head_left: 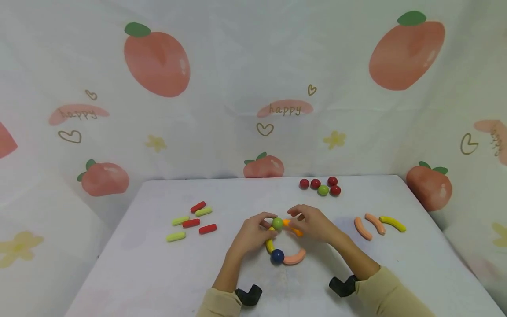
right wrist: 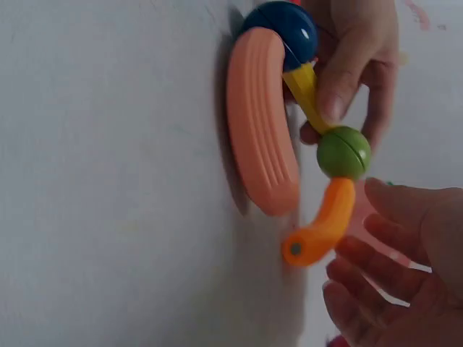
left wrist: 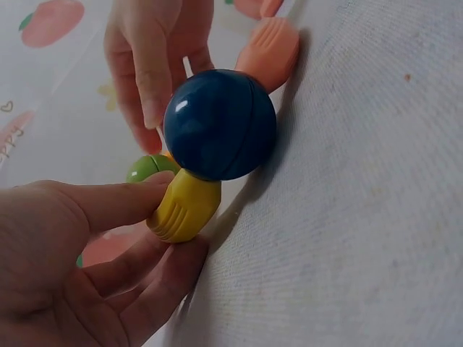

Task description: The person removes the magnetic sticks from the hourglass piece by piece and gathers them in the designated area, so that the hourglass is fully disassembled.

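My left hand (head_left: 255,234) pinches a yellow curved rod (left wrist: 187,206) between thumb and fingers. One end of the rod meets a blue ball (left wrist: 221,124), the other a green ball (right wrist: 343,153). From the blue ball a pink curved rod (right wrist: 262,123) extends along the tabletop. An orange curved rod (right wrist: 324,228) joins the green ball, its far end free. Beside the orange rod is my right hand (head_left: 314,223), its fingers spread and loosely bent around the outer side; whether a fingertip touches it is hard to tell. Together the pieces form an incomplete ring.
Short red rods (head_left: 207,229) and light green rods (head_left: 176,237) lie at the left. Several red balls (head_left: 335,190) and a green ball (head_left: 323,190) sit at the back. On the right are two pink curved rods (head_left: 363,228) and a yellow one (head_left: 392,223).
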A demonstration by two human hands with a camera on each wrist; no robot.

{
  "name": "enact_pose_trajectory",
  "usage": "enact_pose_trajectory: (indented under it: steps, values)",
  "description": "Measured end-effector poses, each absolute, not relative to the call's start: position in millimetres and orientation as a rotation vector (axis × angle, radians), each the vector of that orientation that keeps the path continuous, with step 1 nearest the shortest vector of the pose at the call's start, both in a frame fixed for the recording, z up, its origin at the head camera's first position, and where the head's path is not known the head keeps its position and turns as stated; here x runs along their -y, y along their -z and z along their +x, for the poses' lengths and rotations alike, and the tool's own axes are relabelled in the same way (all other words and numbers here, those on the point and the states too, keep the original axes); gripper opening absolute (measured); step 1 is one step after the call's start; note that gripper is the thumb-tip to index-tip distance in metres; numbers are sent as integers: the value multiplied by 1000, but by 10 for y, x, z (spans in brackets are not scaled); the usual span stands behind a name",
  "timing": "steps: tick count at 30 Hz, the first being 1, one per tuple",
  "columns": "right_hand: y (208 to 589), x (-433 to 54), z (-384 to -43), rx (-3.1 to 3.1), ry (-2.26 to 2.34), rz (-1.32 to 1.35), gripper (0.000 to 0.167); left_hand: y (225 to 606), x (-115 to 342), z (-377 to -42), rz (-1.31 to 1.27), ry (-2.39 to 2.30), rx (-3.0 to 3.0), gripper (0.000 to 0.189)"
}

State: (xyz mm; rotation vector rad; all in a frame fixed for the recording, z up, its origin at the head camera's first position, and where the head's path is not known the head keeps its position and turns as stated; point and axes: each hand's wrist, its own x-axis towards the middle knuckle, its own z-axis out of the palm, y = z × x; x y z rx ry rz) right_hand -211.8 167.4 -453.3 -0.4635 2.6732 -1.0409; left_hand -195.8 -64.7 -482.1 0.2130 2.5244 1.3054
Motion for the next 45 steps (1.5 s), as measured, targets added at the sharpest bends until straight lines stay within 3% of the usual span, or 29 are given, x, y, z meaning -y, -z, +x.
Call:
enact_pose_trajectory:
  steps: [19,34,45]
  values:
    - [4678,-1562,-2048,-2674,1010,-491,17,4830,631,-1943,223,-1312,-2509,42]
    - [4503,-2589,-1709,-2905,925,-124,24,4797,675,-1956,272,-1302,-2492,43]
    - [4623,-2841,-1545,-3050,774,-160,15,4788,676,-1956,293,-1346,-2452,46]
